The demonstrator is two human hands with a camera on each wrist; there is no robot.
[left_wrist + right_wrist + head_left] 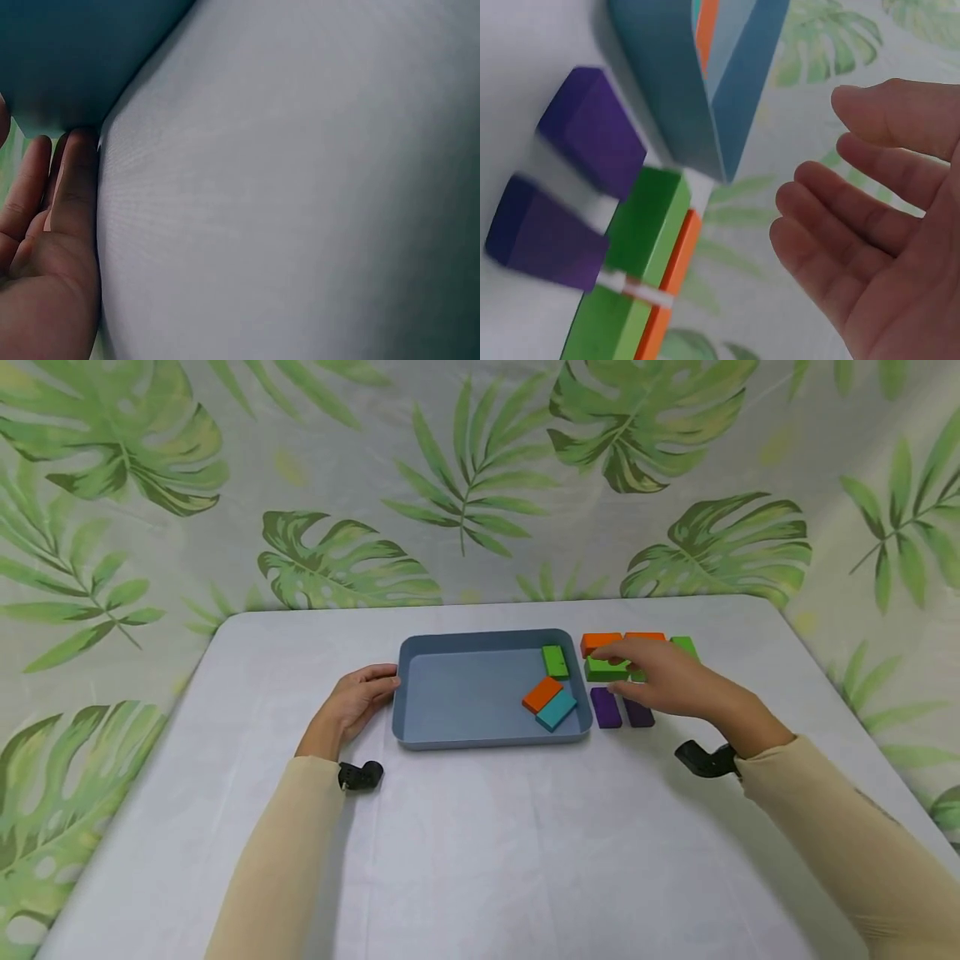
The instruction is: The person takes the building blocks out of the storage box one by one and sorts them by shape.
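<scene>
My left hand is at the left side of a blue-grey tray. In the left wrist view, its straight fingers touch the tray's outer wall. Inside the tray, towards its right end, lie a green block, an orange block and a turquoise block. My right hand hovers, empty, over loose blocks right of the tray, its fingers loosely bent and apart from the thumb. Beneath or near it are a green block and two purple blocks, partly hidden in the head view.
Orange blocks sit behind the green ones, close to the tray's right wall. Another green block stands farther right. A white cloth covers the table, and a leaf-patterned curtain hangs behind its far edge.
</scene>
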